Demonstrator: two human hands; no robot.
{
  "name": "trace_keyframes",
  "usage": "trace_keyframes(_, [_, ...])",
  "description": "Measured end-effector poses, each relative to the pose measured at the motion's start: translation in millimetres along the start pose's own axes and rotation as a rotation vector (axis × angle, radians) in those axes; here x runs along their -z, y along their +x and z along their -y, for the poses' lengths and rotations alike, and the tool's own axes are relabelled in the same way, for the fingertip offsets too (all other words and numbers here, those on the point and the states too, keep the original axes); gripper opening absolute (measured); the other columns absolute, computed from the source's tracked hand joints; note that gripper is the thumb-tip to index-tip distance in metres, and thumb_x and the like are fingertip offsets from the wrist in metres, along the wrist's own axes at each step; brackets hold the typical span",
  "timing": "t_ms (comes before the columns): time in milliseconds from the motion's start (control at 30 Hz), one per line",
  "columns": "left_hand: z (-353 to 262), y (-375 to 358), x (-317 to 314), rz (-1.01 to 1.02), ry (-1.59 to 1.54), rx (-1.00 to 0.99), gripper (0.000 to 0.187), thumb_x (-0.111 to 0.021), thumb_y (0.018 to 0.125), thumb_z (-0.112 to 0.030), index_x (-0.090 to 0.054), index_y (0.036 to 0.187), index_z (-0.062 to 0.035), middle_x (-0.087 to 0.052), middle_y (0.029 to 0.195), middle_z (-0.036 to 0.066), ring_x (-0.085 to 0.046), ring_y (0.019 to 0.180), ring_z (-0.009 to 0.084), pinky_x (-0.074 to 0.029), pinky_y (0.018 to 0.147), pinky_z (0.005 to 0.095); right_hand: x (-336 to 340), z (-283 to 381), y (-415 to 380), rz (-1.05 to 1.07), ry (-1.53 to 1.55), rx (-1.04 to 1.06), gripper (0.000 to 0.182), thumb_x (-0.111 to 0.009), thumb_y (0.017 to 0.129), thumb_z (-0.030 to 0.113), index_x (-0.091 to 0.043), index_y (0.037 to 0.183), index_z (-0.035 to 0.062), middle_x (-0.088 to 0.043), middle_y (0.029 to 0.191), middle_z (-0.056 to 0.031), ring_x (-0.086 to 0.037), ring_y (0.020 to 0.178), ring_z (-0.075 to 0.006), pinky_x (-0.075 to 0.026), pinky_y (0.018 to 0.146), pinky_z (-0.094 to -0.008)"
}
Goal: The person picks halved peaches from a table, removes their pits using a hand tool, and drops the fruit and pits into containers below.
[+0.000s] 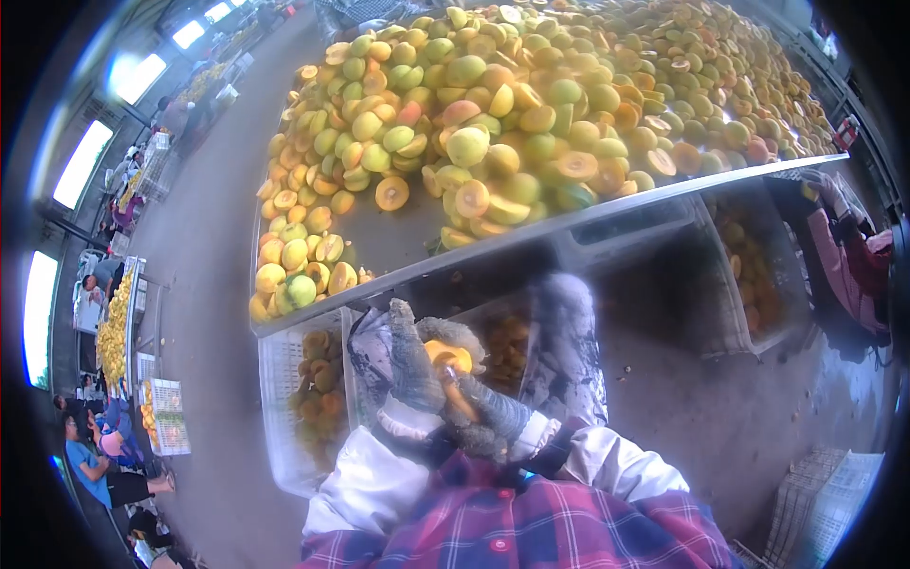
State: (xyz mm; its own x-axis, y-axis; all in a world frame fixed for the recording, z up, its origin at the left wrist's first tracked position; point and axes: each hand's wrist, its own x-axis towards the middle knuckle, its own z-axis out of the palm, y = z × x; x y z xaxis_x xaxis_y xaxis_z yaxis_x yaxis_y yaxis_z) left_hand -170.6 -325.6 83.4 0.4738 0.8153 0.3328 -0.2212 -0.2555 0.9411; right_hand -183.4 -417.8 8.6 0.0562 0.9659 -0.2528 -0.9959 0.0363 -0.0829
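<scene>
The heaped fruits point(466, 147) are showing yellow, green and orange, with some reddish skins. The fruit piece point(447, 357) is showing bright orange-yellow. The gloves point(414, 365) are looking grey, the sleeves point(360, 484) whitish. The shirt point(502, 531) is carrying red-and-blue checks with thin pale lines; the trousers point(566, 332) are mixing pale and dark blotches.

Top: plaid shirt point(569, 522), blue and magenta-red, thin white lines, round reddish buttons point(500, 544) | Sleeves: silvery-white oversleeves point(365, 484), dark bands point(550, 457) toward the wrists, whitish cuffs point(536, 435) | Hands: left glove point(493, 417) and right glove point(412, 365) grey, rough-textured, soiled-looking | Legs: pale trousers point(566, 351), dark mottled pattern, details blurred
</scene>
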Motion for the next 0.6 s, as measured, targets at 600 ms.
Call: trace_keyframes(600, [151.6,270.8,53.5,0.373,1.224,-0.129,0.057,-0.065,0.084,-0.051,-0.063,0.112,-0.0010,-0.067,0.106,0.018,-0.063,0.100,0.0353,-0.048,0.089,0.0411,79.3,-4.3,48.5,-0.280,-0.727,0.087,0.034,-0.048,0.098,0.026,-0.055,0.119,-0.0003,-0.065,0.092,-0.0082,-0.063,0.082,-0.0194,-0.052,0.067,-0.0319])
